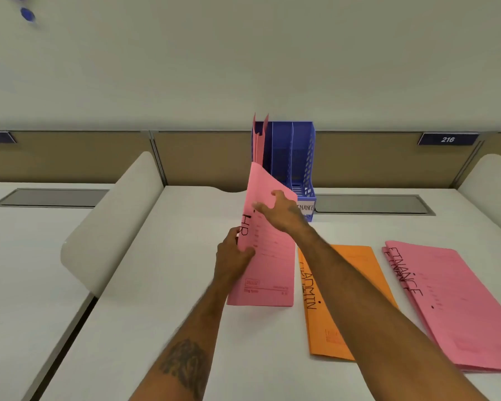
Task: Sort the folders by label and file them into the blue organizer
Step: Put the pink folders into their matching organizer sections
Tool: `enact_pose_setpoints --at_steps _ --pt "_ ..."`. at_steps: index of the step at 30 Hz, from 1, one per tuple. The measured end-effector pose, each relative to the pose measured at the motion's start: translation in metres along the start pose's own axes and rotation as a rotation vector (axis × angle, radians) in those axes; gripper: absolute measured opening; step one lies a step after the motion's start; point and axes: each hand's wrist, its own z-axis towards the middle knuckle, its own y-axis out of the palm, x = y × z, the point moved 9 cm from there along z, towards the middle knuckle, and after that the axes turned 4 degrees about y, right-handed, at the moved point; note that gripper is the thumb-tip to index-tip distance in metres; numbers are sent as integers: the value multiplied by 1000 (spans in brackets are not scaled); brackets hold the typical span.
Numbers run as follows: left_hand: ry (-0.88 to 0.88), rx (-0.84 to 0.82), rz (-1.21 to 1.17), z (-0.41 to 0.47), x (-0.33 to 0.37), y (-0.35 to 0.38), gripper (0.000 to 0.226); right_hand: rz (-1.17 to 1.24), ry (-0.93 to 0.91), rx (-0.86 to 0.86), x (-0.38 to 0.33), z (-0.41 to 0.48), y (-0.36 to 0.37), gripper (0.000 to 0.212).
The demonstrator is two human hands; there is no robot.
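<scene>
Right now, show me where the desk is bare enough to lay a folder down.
Bare desk lies between the divider and the left hand. Crowded right of the HR folder: orange folder and Finance folders lie close. A free strip runs between them and the grey lid.

Desk (171, 285): organizer (298, 157), seemingly stacked folders (460, 314)

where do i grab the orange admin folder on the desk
Pinch the orange ADMIN folder by its near short edge, from the person's side. It lies flat on the desk, so slip underneath it, thumb on top. The right forearm crosses above its far half and the FINANCE stack lies beside its right edge, leaving the near edge freest.
</scene>
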Motion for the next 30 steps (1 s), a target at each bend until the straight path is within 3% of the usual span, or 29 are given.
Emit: enact_pose_setpoints --at_steps 4,10,13,20,25,30 --pt "137 79 157 3 45 15 42 49 17 182 -37 8 -69 91" --pt "273 205 204 -1 91 34 39 30 -4 328 -60 8 -129 38" --pt "322 226 211 -1 103 42 43 -36 -13 390 -67 6 -145 24" --pt "426 97 134 20 116 41 74 -162 -78 514 -93 9 -171 25" --pt "384 145 176 70 96 17 61 -144 -124 568 -111 27 -179 26" --pt "416 113 400 129 87 6 71 -140 -169 570 -130 54 -177 31"
